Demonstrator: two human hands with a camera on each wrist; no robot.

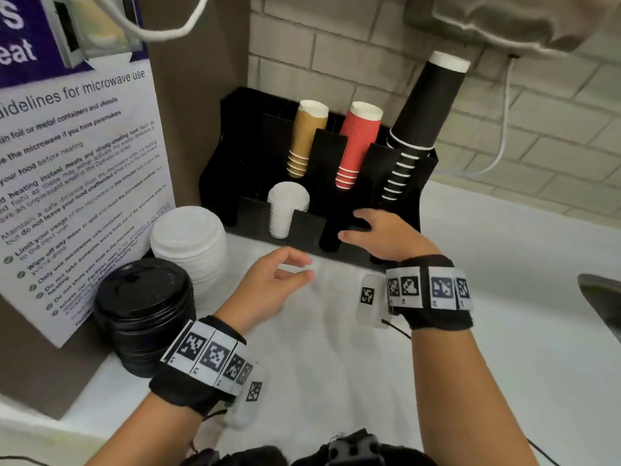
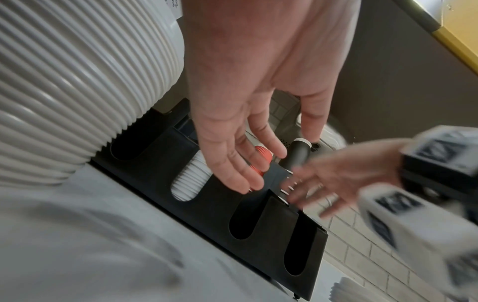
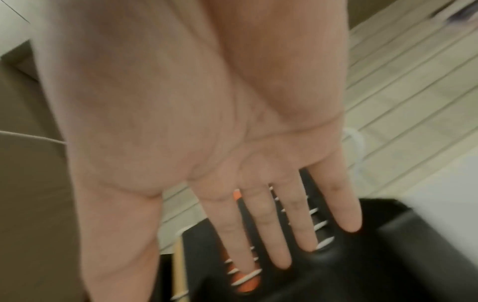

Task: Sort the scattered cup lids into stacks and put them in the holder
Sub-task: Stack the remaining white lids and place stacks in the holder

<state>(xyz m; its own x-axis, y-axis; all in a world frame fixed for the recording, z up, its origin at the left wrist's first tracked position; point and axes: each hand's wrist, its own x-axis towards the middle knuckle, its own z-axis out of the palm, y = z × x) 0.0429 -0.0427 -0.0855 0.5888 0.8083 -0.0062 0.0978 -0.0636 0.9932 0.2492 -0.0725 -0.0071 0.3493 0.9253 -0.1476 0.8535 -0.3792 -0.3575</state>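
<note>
A black holder (image 1: 302,235) stands against the brick wall; its front row has a slot filled with small white lids (image 1: 285,210), and other front slots (image 2: 245,218) look dark. On the counter at left, a tall stack of white lids (image 1: 190,243) stands behind a stack of black lids (image 1: 144,311). My left hand (image 1: 285,269) hovers over the counter before the holder, fingers loosely curved, holding nothing. My right hand (image 1: 366,230) reaches over the holder's front right slots with fingers straight, empty. The wrist views show both palms bare: left hand (image 2: 248,163), right hand (image 3: 284,235).
Tan cups (image 1: 305,139), red cups (image 1: 356,146) and black cups (image 1: 416,129) fill the holder's back row. A microwave guidelines poster (image 1: 67,183) covers the brown panel at left. A white cable (image 1: 504,136) hangs on the brick wall. A dark sink edge (image 1: 601,297) shows at right.
</note>
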